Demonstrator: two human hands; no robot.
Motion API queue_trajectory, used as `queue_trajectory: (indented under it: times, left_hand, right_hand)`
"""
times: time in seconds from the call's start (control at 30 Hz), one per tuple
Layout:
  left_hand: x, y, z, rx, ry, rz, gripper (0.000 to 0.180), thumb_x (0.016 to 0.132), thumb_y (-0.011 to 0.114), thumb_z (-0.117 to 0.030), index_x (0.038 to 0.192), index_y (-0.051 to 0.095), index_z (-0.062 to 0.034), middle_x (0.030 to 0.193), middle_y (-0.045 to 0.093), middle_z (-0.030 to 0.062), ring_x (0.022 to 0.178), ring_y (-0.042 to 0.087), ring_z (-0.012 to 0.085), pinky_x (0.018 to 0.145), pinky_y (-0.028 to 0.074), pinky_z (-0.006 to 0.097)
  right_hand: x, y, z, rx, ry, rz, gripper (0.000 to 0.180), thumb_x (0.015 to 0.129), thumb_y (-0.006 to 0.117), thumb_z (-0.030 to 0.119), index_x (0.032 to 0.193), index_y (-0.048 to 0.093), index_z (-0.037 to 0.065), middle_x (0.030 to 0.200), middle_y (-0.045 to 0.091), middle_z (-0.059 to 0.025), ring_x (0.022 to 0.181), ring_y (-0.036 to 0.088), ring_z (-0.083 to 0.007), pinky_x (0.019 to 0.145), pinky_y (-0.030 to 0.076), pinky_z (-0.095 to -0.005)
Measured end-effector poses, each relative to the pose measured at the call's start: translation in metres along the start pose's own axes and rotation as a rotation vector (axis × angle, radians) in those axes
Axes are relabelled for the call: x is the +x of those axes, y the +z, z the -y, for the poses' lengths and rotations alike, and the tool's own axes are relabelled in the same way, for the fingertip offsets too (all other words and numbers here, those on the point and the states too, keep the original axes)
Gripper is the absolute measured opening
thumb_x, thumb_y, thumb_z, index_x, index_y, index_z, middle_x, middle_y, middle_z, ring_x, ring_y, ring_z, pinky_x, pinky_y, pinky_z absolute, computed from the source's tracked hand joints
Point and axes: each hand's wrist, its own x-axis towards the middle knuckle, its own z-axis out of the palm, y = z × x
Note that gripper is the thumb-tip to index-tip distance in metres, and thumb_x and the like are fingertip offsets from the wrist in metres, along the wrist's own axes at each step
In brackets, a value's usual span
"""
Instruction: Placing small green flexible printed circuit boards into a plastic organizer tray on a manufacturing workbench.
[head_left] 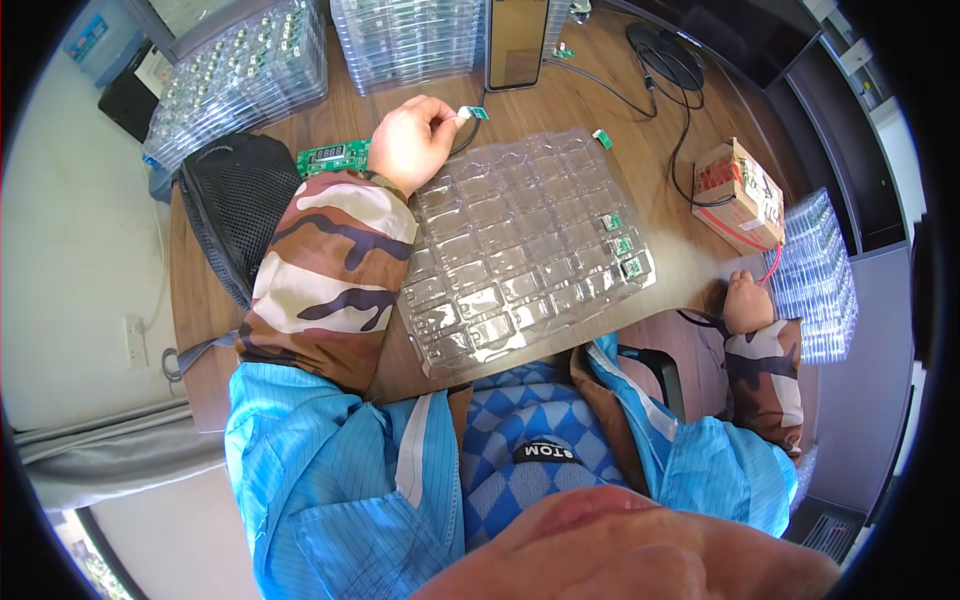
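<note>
My left hand (pixel 412 140) pinches a small green circuit board with a white connector (pixel 475 113), held above the far left edge of a clear plastic tray (pixel 490 240). Three similar little boards (pixel 623 245) sit in pockets along the tray's right side. Another small board (pixel 602 138) rests at its far right corner. At the table's right edge, my right hand (pixel 748 302) is closed beside a red wire (pixel 772 265). Whether its curled fingers grip that wire cannot be made out. Under my left wrist lies a green board with a digit display (pixel 335 157), partly hidden by my sleeve.
Stacks of clear trays (pixel 245 75) (pixel 410 40) stand at the back, and another stack (pixel 815 275) is at the right. A phone (pixel 516 45) stands upright. There are a cardboard box (pixel 738 195), black cables (pixel 610 95) and a black mesh pouch (pixel 235 205).
</note>
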Motion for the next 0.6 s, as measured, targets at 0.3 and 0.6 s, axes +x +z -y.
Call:
queue_trajectory:
  times: [0.3,0.6]
  left_hand:
    - [-0.0032,-0.0019,-0.0059,0.021,0.030,0.043,0.017,0.077,0.063,-0.022,0.073,0.061,-0.0063,0.075,0.059,0.0093,0.066,0.058,0.0288,0.059,0.045,0.037]
    - [-0.0023,-0.0021,-0.0051,0.017,0.045,0.041,0.017,0.077,0.063,-0.022,0.073,0.061,-0.0056,0.075,0.059,0.0102,0.067,0.058,0.0294,0.060,0.045,0.037]
  right_hand:
    - [0.0022,-0.0013,0.0012,0.032,0.060,0.016,0.021,0.075,0.054,0.011,0.095,0.053,0.005,0.098,0.057,-0.0112,0.080,0.064,-0.0268,0.065,0.052,-0.0342]
    - [0.0074,0.0048,0.0017,0.014,0.058,0.036,0.025,0.074,0.057,0.010,0.097,0.051,0.004,0.098,0.058,-0.0109,0.081,0.064,-0.0266,0.065,0.053,-0.0330]
